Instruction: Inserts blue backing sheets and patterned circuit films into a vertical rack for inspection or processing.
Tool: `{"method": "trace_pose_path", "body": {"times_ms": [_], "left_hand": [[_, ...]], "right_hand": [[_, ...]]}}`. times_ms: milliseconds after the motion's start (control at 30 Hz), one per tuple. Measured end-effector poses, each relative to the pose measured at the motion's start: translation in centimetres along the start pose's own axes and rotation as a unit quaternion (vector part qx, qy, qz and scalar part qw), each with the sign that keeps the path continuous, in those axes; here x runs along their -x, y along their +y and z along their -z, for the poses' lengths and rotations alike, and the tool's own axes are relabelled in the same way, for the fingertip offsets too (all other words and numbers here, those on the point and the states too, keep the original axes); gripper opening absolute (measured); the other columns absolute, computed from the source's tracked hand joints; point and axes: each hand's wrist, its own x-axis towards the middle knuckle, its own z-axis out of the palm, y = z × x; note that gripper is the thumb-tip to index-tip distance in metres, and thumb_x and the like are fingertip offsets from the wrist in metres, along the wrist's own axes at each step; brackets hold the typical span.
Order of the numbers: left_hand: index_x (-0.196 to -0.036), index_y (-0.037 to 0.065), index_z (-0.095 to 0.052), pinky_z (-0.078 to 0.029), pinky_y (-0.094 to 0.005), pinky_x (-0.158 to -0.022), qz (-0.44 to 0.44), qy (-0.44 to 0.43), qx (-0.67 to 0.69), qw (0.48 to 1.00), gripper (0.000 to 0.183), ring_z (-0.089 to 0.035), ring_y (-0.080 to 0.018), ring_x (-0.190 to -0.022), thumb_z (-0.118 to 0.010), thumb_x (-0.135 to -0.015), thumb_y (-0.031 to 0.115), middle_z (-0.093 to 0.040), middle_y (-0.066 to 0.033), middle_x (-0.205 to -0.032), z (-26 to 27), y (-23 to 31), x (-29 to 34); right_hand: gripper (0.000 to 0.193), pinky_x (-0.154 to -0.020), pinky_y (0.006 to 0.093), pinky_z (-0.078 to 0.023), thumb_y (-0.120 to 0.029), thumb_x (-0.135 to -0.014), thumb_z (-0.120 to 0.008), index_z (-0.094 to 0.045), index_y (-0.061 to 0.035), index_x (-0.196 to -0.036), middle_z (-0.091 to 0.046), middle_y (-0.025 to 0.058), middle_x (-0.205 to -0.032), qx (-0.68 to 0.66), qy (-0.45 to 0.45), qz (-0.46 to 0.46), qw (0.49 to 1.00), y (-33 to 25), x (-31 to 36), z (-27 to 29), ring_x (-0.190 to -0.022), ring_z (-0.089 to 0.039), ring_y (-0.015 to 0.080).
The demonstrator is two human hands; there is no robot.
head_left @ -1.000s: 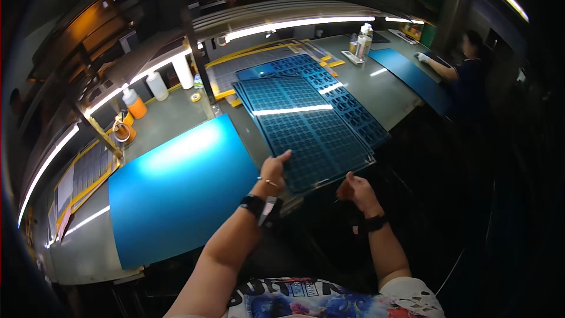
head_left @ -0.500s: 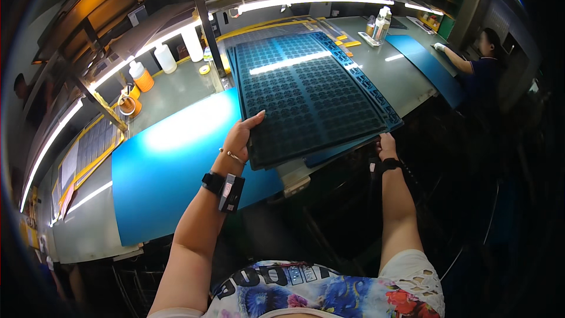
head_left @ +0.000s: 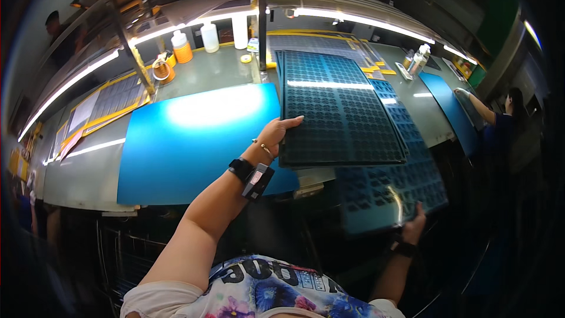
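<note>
A stack of dark, thin sheets printed with rows of small round patterns lies over the bench. At its left edge my left hand is closed, the thumb on top and the fingers underneath. My right hand pinches the near right corner of a bluish see-through patterned sheet. That sheet slants down from beneath the stack toward me and hangs past the bench's front edge, blurred by motion. Left of the stack lies a large plain blue sheet, shining under the lamp.
Bottles and an orange-brown cup stand along the back left. Yellow-edged films lie at the far left. A metal post rises behind the stack. Farther right, a co-worker reaches over another blue sheet.
My right hand has moved down toward me, drawing a patterned sheet out from under the stack. My left hand keeps its grip on the stack's left edge. The view has turned right.
</note>
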Motion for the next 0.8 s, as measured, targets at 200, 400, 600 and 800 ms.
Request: {"method": "trace_pose_path", "body": {"times_ms": [200, 400, 600, 800], "left_hand": [[-0.092, -0.006, -0.058, -0.057, -0.0334, -0.066, -0.02, 0.029, -0.041, 0.999, 0.02, -0.066, -0.0215, -0.072, -0.063, -0.081, 0.009, -0.064, -0.0146, -0.085, 1.9, 0.0, 0.2], [-0.094, -0.005, -0.058, -0.054, -0.0341, -0.066, -0.024, -0.003, -0.055, 0.998, 0.022, -0.064, -0.021, -0.074, -0.065, -0.079, 0.009, -0.064, -0.0134, -0.088, 0.0, -2.5, -3.2], [-0.117, -0.009, -0.047, -0.039, -0.0384, -0.094, -0.167, 0.033, -0.34, 0.925, 0.061, -0.05, -0.0301, -0.109, -0.063, -0.081, 0.038, -0.053, -0.0218, -0.116, 1.2, -6.7, -9.8], [-0.13, -0.002, -0.035, -0.028, -0.041, -0.102, 0.114, -0.038, 0.078, 0.99, 0.087, -0.048, -0.029, -0.114, -0.04, -0.079, 0.068, -0.049, -0.0189, -0.123, -4.6, -5.5, -0.6]], "right_hand": [[0.04, -0.091, 0.028, -0.039, -0.026, -0.089, -0.05, -0.055, 0.0078, -0.111, -0.056, 0.0111, -0.113, -0.158, 0.197, -0.105, 0.962, -14.4, 1.7, 8.0, -0.101, -0.053, 0.0184], [0.058, -0.095, 0.0372, -0.039, -0.032, -0.084, -0.057, -0.043, 0.0082, -0.124, -0.043, 0.0195, -0.127, -0.007, 0.337, 0.086, 0.937, -22.4, 5.6, 11.6, -0.113, -0.047, 0.0274], [0.035, -0.085, 0.0311, -0.044, -0.019, -0.09, -0.053, -0.057, 0.0126, -0.104, -0.058, 0.0235, -0.107, 0.24, 0.344, 0.29, 0.86, -21.4, 4.0, 6.5, -0.095, -0.057, 0.0232], [0.053, -0.094, 0.0437, -0.042, -0.043, -0.093, -0.031, -0.053, -0.0027, -0.119, -0.053, 0.023, -0.118, 0.202, -0.134, 0.454, 0.857, -17.6, 3.4, -4.1, -0.111, -0.05, 0.0387]]}}
